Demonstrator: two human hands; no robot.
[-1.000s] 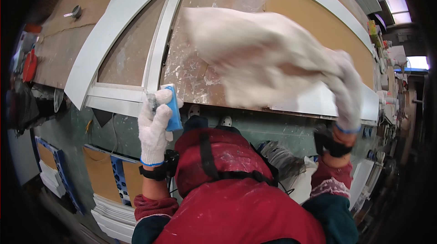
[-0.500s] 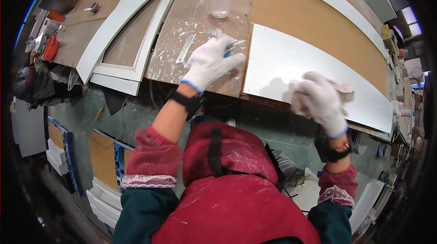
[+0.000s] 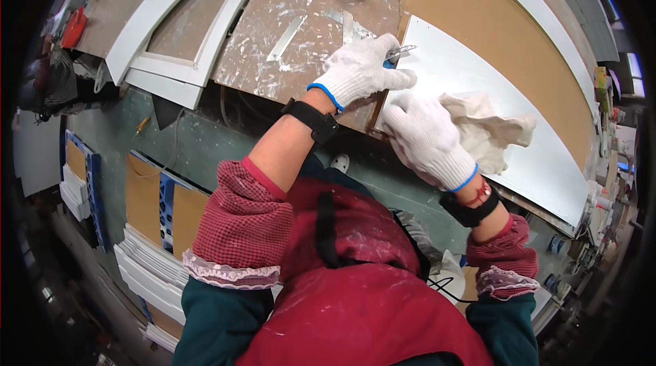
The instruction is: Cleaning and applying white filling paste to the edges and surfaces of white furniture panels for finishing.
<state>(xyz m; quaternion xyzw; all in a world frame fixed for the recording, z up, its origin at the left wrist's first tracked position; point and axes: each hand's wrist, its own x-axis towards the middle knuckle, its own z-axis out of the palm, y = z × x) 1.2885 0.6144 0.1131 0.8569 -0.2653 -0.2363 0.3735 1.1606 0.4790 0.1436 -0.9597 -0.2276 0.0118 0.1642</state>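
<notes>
1 head fisheye | looks down past apron [image 3: 369, 311] | at close range: left hand [image 3: 359, 71], right hand [image 3: 427, 135]

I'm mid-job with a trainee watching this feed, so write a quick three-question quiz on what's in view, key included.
1. True or false: the cloth lies on the white board.
2. Which is nearer the cloth?
A) the clear bottle
B) the right hand
3. Fill in: the left hand wears a white glove with ____ trim at the wrist.

Key: 1. True. 2. B. 3. Blue.
</notes>
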